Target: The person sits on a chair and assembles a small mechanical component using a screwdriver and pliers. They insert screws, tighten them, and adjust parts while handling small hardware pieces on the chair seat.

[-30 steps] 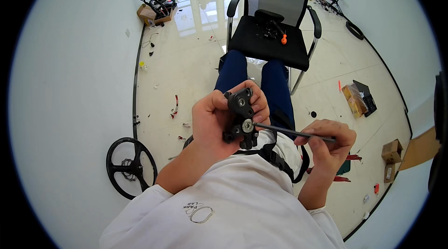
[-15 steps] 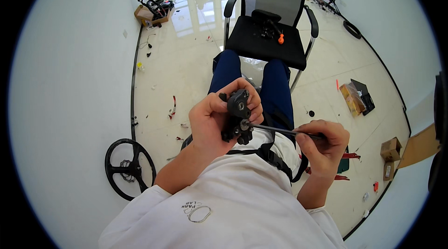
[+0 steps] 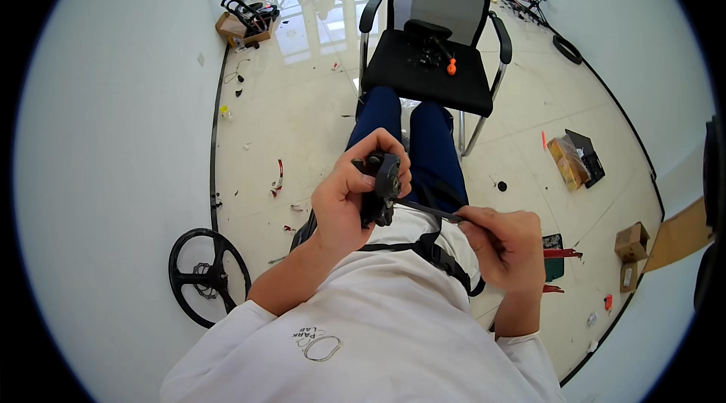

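Nearest you is your white shirt [image 3: 355, 327], with a black strap and its buckle [image 3: 442, 255] across the waist; just beyond it both your hands are busy in front of your lap. Your left hand [image 3: 339, 195] is wrapped round a black mechanical part [image 3: 386, 176], thumb on the near side and fingers curled over the far side, so the part sits within that grasp, above your lap. Your right hand [image 3: 505, 246] pinches a thin dark rod tool [image 3: 425, 209] between thumb and forefinger, the other fingers folded in. The rod slants up leftward to the part's right side; the part is turned nearly edge-on, so I can't be sure whether the tip is seated in a fastener or only resting against it. As for progress, the tool is at the part, and the part looks to be in one piece; how far any fastener is turned, and how much is left, doesn't show. Your blue trousers [image 3: 435, 157] stretch out beyond your hands. To the left, a black three-spoke wheel [image 3: 220, 276] leans by the wall. Past your knees, an orange-handled tool [image 3: 451, 66] and small black pieces [image 3: 429, 55] lie on the black chair [image 3: 469, 89]. Farther off, a bicycle frame [image 3: 527, 8] lies by the right wall.
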